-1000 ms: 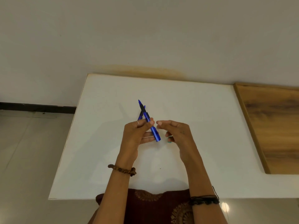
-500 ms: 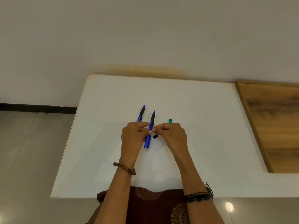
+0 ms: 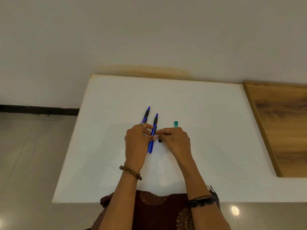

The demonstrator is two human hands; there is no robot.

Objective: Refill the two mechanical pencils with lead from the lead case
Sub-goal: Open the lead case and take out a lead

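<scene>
Head view, looking down on a white table (image 3: pixel 207 123) set against a pale wall. Two blue mechanical pencils with black grips lie on it side by side, tips pointing away from the person. The left pencil (image 3: pixel 146 115) shows only its far half; the rest is hidden under the left hand (image 3: pixel 137 143). The right pencil (image 3: pixel 153 135) runs between the two hands, its near end just beside the left palm. The left hand has its fingers curled and its thumb and forefinger pinching the barrel of the right pencil. The right hand (image 3: pixel 177 140) meets it there, fingertips bunched at the same spot on the barrel in a pinch; what they hold is too small to tell. A small black cap (image 3: pixel 160 141) lies on the table, just under the right hand's fingers. The teal lead case (image 3: pixel 176 124) lies on the table just beyond the right hand's knuckles. A wooden board (image 3: pixel 282 127) lies along the table's right side.
</scene>
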